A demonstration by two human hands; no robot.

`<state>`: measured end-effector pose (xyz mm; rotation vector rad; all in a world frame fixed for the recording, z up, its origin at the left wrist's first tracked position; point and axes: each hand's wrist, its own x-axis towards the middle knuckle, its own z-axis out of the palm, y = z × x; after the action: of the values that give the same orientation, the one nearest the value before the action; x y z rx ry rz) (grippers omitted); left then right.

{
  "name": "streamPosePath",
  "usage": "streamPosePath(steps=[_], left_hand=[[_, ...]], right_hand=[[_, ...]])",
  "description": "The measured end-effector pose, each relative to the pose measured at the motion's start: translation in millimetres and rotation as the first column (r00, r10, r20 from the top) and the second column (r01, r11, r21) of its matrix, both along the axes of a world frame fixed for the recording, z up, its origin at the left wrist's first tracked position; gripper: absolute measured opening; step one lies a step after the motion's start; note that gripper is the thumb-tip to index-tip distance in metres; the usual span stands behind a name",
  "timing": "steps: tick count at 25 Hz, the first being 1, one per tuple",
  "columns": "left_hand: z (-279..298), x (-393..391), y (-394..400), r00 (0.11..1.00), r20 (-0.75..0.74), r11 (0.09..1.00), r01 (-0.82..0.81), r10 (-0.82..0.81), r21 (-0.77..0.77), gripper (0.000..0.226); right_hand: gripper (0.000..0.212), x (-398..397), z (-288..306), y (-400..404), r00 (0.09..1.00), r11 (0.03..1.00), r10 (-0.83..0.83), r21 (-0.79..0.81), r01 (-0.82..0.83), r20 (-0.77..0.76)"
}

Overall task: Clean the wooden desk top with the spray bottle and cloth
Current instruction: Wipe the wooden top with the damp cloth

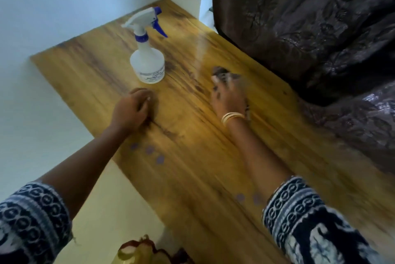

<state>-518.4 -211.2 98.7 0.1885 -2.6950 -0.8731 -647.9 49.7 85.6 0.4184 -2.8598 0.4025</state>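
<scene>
Right hand on cloth at mid-counter; spray bottle upright, untouched.

The wooden counter (192, 146) carries a white spray bottle (147, 58) with a blue trigger, standing upright toward the far end, nozzle pointing right. The left hand (133, 110) rests on the counter just in front of the bottle, apart from it; its grip is loosely curled and holds nothing. The right hand (229, 97), with gold bangles (232, 117) at the wrist, lies flat on a dark cloth (222, 72), fingers spread over it and pressing it to the wood; the hand is blurred, so finer finger placement cannot be told. The cloth lies to the right of the bottle, well apart. A dark patterned curtain (320, 28) hangs along the counter's right edge.
</scene>
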Motion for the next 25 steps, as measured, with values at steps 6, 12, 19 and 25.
streamPosePath(steps=[6,12,19,25], left_hand=[[-7,58,-61,0.987,0.146,0.989,-0.054,0.074,-0.137,0.035],[-26,101,-82,0.933,0.354,0.943,0.064,0.06,-0.328,0.067],[-23,105,-77,0.926,0.361,0.916,0.05,0.107,-0.399,0.057],[-21,108,-90,0.916,0.4,0.875,0.218,-0.031,-0.432,0.069]], right_hand=[[0.057,106,3,-72,0.693,0.688,0.708,0.085,-0.72,0.135],[0.057,-5,-3,35,1.0,1.0,0.027,0.014,-0.027,0.011],[0.053,78,-2,-46,0.996,0.995,0.072,0.062,-0.076,0.053],[0.057,219,-5,-125,0.753,0.751,0.642,0.076,-0.656,0.147]])
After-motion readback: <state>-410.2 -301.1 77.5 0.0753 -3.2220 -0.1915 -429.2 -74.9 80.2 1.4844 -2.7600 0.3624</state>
